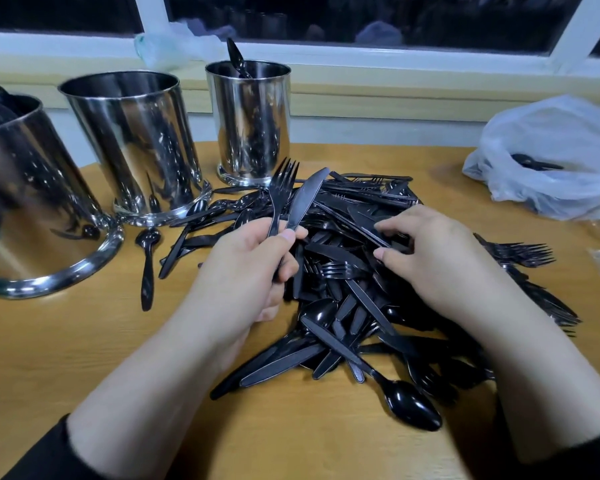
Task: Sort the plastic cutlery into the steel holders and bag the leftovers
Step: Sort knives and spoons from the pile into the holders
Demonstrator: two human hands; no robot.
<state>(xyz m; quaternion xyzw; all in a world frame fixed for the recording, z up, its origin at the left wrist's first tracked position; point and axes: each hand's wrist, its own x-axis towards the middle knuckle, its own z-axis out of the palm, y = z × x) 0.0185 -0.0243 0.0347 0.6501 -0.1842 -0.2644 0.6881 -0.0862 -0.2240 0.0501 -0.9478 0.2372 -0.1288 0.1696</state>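
Plastic cutlery [354, 271], all black, lies heaped at the middle of a wooden table [66, 341] as a person sorts it below a white-framed window [326, 60]. From left, three steel holders line the table's far side: the near-left holder [32, 209], cut by the frame edge; a wide middle holder [136, 143]; and a narrower far holder [252, 123] with a dark utensil [236, 57] poking above its rim. A lone spoon [148, 265] lies on the wood before the middle holder, apart from the heap. The left hand [246, 275] grips a fork [280, 192] and a knife [305, 195] together by their handles, fingers curled round them, tines and blade pointing up over the pile. The right hand [433, 258] rests on the heap, thumb and fingertips pinching at a piece within it; which piece cannot be told. At far right a thin white plastic bag [551, 157] sits open on the table with dark cutlery inside. No brand, label or writing can be read on anything.
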